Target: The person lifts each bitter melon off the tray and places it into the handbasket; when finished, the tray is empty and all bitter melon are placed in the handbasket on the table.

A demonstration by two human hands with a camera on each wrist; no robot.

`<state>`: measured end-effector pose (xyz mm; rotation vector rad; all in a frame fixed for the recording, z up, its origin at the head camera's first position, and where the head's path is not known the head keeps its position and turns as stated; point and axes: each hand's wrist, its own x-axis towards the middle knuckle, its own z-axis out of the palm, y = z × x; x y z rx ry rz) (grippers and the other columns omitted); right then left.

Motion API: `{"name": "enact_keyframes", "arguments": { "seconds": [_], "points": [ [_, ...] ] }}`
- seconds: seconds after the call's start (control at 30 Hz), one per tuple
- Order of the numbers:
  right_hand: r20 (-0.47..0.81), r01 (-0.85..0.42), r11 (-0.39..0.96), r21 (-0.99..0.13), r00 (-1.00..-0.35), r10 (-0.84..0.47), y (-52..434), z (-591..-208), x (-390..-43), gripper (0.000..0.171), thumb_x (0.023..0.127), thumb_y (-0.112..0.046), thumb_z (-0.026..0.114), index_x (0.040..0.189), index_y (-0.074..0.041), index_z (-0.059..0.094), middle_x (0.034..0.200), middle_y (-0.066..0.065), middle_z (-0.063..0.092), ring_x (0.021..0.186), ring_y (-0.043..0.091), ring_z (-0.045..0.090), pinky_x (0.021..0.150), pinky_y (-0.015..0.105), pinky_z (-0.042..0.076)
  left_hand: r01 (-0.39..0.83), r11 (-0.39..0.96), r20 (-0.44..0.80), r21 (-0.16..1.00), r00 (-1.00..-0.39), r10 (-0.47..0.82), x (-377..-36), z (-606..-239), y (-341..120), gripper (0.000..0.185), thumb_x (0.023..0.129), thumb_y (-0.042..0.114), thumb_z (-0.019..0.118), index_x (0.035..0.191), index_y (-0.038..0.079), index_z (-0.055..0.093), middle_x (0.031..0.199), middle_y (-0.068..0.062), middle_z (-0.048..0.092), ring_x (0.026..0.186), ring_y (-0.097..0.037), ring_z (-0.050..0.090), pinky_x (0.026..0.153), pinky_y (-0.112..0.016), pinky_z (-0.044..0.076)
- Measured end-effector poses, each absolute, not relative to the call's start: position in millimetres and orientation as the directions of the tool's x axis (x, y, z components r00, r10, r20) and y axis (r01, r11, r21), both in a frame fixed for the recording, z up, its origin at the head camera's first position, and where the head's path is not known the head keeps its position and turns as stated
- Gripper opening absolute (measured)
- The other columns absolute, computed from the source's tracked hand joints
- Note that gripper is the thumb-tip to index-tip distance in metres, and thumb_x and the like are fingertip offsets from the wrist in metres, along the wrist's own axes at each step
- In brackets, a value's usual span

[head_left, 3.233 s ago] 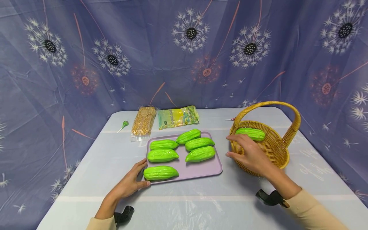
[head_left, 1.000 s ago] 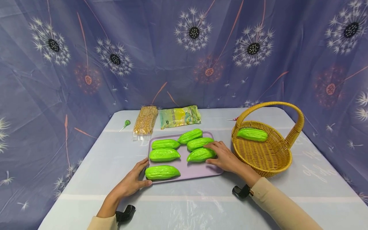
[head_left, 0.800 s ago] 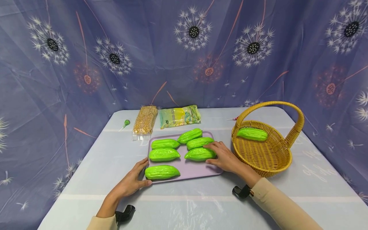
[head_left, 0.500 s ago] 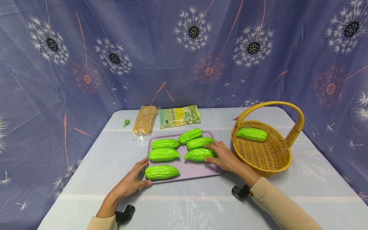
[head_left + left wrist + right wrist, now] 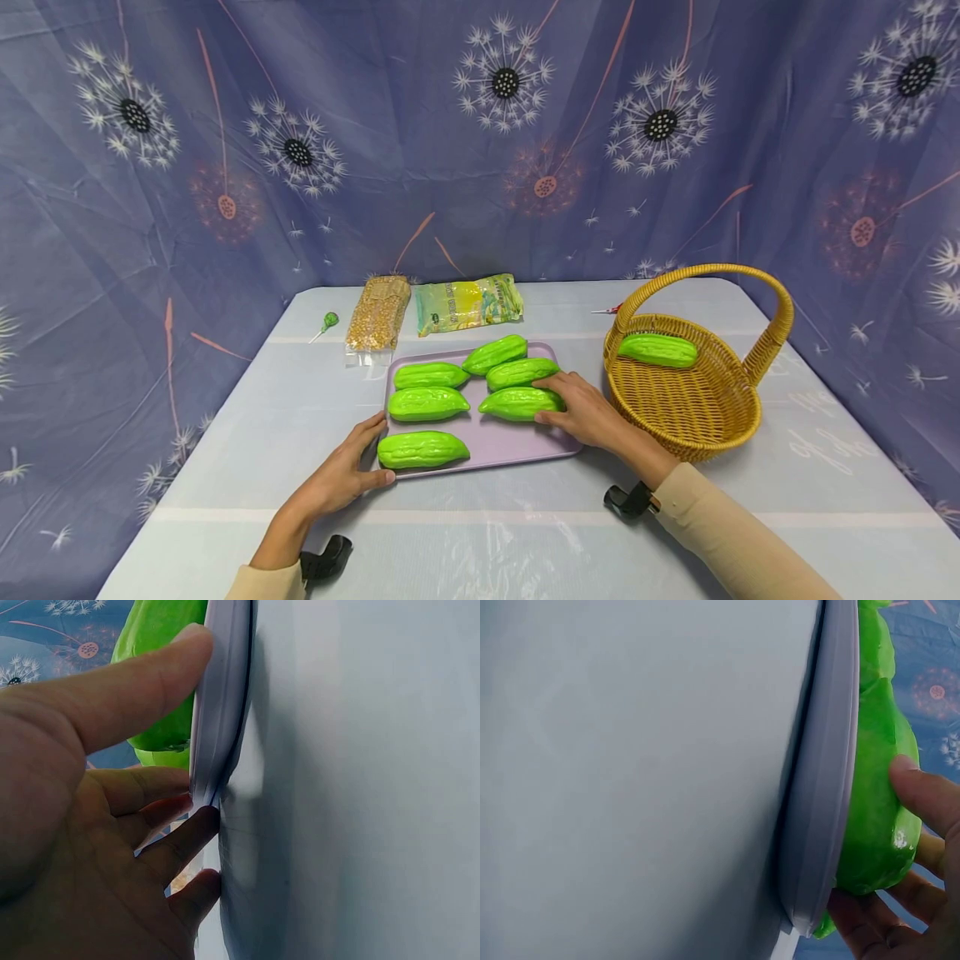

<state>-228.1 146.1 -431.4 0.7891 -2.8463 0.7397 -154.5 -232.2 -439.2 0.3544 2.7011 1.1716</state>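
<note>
Our R hand (image 5: 581, 408) curls its grip round the near-right gourd (image 5: 517, 403) on the tray (image 5: 525, 442), just beside the basket (image 5: 701, 417) w/ one gourd inside, while our L hand (image 5: 341, 475) pinches the tray's near-left corner, prob. to steady it on the tabletop (image 5: 487, 533).

gourd (image 5: 521, 402) — bright green, ridged, lying flat on my lavender tray (image 5: 517, 441), right front spot, pointed tip left | right hand (image 5: 585, 408) grips its blunt end | left hand (image 5: 341, 475) holds tray's near-left corner — thumb on rim
</note>
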Motion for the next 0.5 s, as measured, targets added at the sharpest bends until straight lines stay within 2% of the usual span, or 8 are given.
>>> {"name": "enact_keyframes", "arguments": {
  "seconds": [0.27, 0.5],
  "points": [
    [0.264, -0.532, 0.735, -0.421, -0.847, -0.462, 149.8, -420.0, -222.1, 0.051, 0.081, -0.032, 0.072, 0.126, -0.010, 0.059, 0.125, 0.012, 0.061, 0.111, 0.028, 0.055, 0.094, 0.048, 0.046, 0.144, 0.666, -0.069, 0.732, -0.957, 0.283, -154.3, -439.5, -232.7, 0.085, 0.079, 0.024, 0.075, 0.146, -0.002, 0.028, 0.157, -0.016, 0.019, 0.144, -0.041, 0.014, 0.114, -0.061, 0.015],
    [0.331, -0.551, 0.721, -0.420, -0.833, -0.444, 157.9, -406.0, -214.5, 0.051, 0.080, -0.032, 0.073, 0.125, -0.012, 0.060, 0.117, 0.007, 0.064, 0.107, 0.025, 0.057, 0.089, 0.047, 0.048, 0.149, 0.667, -0.065, 0.730, -0.956, 0.285, -154.0, -439.3, -232.7, 0.085, 0.079, 0.025, 0.075, 0.146, -0.002, 0.029, 0.157, -0.016, 0.019, 0.144, -0.041, 0.015, 0.113, -0.062, 0.017]
  ]
}}
